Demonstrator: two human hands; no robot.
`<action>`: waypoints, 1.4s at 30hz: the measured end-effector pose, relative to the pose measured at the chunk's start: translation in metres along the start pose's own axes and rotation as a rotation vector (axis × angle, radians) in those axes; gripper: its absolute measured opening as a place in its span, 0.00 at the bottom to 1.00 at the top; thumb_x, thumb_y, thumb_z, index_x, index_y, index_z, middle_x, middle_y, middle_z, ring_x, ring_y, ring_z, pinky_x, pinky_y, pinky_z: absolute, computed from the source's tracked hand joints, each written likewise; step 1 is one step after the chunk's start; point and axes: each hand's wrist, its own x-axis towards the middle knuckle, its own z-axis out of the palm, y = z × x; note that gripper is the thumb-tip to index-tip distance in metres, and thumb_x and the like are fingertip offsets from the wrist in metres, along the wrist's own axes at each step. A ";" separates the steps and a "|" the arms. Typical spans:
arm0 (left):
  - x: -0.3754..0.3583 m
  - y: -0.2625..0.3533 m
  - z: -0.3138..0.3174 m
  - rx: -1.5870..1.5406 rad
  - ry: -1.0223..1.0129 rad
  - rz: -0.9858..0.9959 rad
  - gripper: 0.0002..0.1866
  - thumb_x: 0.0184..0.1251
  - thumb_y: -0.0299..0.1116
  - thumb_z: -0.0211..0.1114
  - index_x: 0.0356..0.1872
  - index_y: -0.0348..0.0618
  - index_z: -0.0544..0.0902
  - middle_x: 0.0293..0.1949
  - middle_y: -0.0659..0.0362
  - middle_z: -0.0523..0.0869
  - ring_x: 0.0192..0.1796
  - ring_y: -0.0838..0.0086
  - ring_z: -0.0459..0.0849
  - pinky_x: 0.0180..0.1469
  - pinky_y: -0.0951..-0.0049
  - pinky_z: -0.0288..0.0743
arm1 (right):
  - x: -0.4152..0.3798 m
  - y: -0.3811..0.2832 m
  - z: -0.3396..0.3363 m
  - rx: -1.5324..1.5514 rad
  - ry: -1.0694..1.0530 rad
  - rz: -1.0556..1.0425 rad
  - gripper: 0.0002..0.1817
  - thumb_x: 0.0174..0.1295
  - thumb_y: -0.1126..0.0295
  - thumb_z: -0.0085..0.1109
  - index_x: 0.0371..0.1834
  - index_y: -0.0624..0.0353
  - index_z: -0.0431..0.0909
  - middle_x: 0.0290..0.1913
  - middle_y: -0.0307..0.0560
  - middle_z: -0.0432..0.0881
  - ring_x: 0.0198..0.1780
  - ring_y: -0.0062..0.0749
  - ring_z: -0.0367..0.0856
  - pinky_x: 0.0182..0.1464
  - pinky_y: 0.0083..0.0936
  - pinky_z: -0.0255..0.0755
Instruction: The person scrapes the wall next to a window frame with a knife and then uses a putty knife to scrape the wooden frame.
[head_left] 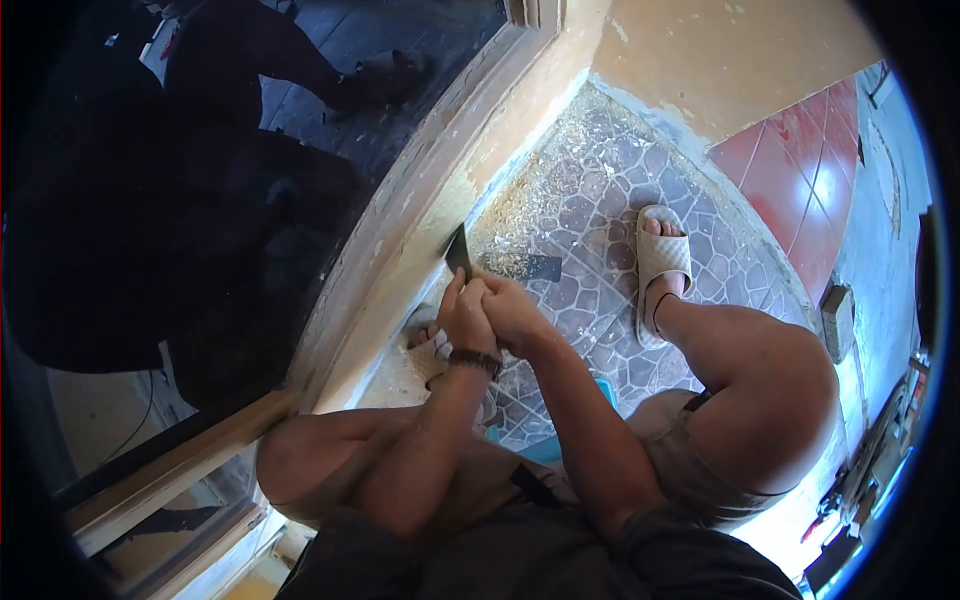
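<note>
A scraper (pixel 458 252) with a dark, wide blade is held against the lower part of the peeling, cream-painted wall (pixel 430 222) below the window. My left hand (pixel 466 314), with a dark bracelet at the wrist, is closed around the handle. Pressed up beside it, my right hand (pixel 512 312) is closed on the same tool. The fingers hide most of the handle. Just beyond the hands, a dark flat rectangular piece (pixel 541 267) lies on the floor, partly covered with paint flakes (pixel 512 228).
Dark window glass (pixel 240 230) fills the left side. The patterned tile floor (pixel 600 260) carries debris along the wall. My sandalled foot (pixel 664 245) stands to the right. Red tiles (pixel 795 180) and a block (pixel 838 322) lie farther right. Something teal (pixel 542 449) shows beneath me.
</note>
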 end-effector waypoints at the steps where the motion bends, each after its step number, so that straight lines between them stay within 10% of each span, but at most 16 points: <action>1: -0.014 0.018 0.003 -0.081 0.017 -0.146 0.28 0.53 0.27 0.58 0.57 0.25 0.72 0.50 0.49 0.79 0.49 0.68 0.78 0.54 0.75 0.70 | -0.009 -0.009 0.004 -0.015 -0.046 0.039 0.20 0.65 0.71 0.45 0.60 0.53 0.74 0.28 0.37 0.77 0.23 0.18 0.70 0.20 0.19 0.64; 12: 0.006 -0.004 0.002 0.074 0.033 0.021 0.29 0.52 0.27 0.59 0.58 0.24 0.70 0.49 0.48 0.78 0.48 0.68 0.78 0.52 0.74 0.71 | -0.001 -0.014 -0.007 -0.091 -0.059 0.093 0.16 0.65 0.70 0.45 0.53 0.55 0.77 0.27 0.38 0.76 0.21 0.18 0.70 0.17 0.19 0.61; 13: 0.015 -0.009 0.005 0.081 0.004 0.058 0.18 0.55 0.28 0.56 0.48 0.33 0.75 0.34 0.57 0.77 0.34 0.72 0.77 0.37 0.74 0.72 | 0.001 -0.021 -0.010 -0.133 -0.067 0.161 0.17 0.65 0.69 0.44 0.54 0.55 0.77 0.25 0.38 0.76 0.18 0.18 0.68 0.15 0.19 0.60; 24: -0.003 -0.032 0.025 0.159 0.066 0.124 0.29 0.51 0.26 0.60 0.57 0.26 0.69 0.52 0.46 0.76 0.52 0.65 0.76 0.56 0.71 0.69 | -0.016 -0.031 -0.040 -0.126 -0.095 0.266 0.18 0.64 0.68 0.45 0.54 0.51 0.78 0.24 0.37 0.76 0.17 0.18 0.68 0.15 0.19 0.60; 42: 0.023 -0.015 0.001 0.061 -0.040 -0.015 0.12 0.55 0.27 0.57 0.40 0.34 0.77 0.32 0.59 0.77 0.32 0.75 0.76 0.34 0.75 0.71 | -0.004 -0.021 -0.010 -0.035 -0.024 0.169 0.16 0.63 0.71 0.44 0.49 0.56 0.80 0.23 0.40 0.76 0.15 0.21 0.67 0.13 0.22 0.58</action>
